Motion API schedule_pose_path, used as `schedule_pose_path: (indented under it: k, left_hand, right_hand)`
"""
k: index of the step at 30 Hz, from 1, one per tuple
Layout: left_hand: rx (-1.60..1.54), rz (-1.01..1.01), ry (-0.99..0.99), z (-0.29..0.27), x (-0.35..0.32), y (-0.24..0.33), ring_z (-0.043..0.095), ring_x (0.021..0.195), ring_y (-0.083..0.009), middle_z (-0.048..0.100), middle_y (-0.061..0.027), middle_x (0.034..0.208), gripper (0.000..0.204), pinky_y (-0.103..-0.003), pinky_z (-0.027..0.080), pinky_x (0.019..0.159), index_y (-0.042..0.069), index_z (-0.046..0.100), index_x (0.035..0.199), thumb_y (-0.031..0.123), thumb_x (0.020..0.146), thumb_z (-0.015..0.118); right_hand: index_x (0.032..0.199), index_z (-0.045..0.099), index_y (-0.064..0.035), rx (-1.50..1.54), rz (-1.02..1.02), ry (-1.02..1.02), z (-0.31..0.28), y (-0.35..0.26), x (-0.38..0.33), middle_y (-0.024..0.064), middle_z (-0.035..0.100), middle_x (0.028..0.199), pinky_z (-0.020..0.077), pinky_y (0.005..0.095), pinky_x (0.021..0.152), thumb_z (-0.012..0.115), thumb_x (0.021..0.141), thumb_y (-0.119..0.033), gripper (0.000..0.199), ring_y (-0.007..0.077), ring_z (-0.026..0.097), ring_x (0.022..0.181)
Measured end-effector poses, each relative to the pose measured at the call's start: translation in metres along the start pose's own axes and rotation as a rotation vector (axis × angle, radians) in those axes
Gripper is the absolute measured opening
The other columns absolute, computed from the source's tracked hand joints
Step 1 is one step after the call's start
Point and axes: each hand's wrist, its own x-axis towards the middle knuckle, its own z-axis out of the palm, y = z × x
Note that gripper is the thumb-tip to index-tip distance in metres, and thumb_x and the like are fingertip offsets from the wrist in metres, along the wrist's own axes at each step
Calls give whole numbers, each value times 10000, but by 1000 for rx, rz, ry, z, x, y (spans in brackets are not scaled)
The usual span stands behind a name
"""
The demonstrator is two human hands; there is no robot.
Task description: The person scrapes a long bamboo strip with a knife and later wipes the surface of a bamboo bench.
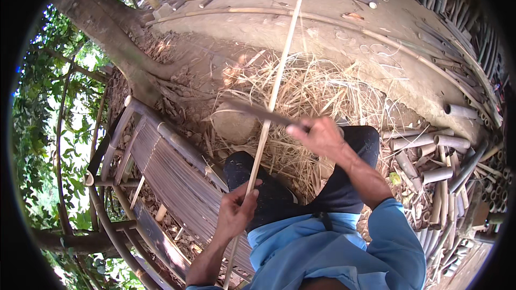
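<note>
A long, pale bamboo strip (280, 70) runs from beside my waist, between my knees and up to the far ground. My left hand (236, 210) is closed around its lower part, above my left thigh. In my right hand (321, 138) is a knife, fingers wrapped round its handle. Its dark, somewhat blurred blade (252, 110) points left and crosses the strip ahead of my knees. Whether the edge touches the strip I cannot tell. Just beyond my left knee, partly under the blade, stands a round wooden block (234, 124).
Shavings (328, 88) lie heaped beyond my knees. A slatted bamboo bench (174, 169) stands at my left, near a tree trunk (115, 53). Cut bamboo pieces (416, 142) pile up on the right. A long bamboo pole (344, 23) edges the raised ground ahead.
</note>
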Motion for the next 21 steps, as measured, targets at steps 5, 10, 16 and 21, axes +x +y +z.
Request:
schedule_pose_path:
  k: [5,10,16,21]
  left_hand:
    - [-51,17,-21,13,7,1,402,530,-14,464,84,628,320,-221,297,475,-16,624,1314,152,1046,582]
    - [-66,41,-33,15,-5,4,401,530,-10,475,80,637,286,-217,293,476,-24,640,1276,130,1041,587]
    - [71,3,57,-3,-43,-10,407,469,-16,484,69,585,265,-218,276,431,-50,665,1187,163,1041,600]
    - [230,0,66,-1,-69,-18,479,552,-21,582,29,623,247,-225,339,482,-35,726,1118,171,1000,658]
  right_hand:
    - [734,691,-43,-46,-218,52,-5,-8,-11,155,604,536,544,482,561,642,884,-681,657,369,664,533]
    - [727,699,-56,4,16,72,-32,47,30,84,597,516,509,420,486,594,941,-661,651,227,594,450]
    - [869,769,-22,-150,-157,48,-31,29,10,30,458,434,341,360,309,409,960,-778,842,94,386,336]
    - [788,745,-49,-100,3,178,-68,62,49,33,485,435,403,418,392,472,908,-817,823,165,445,374]
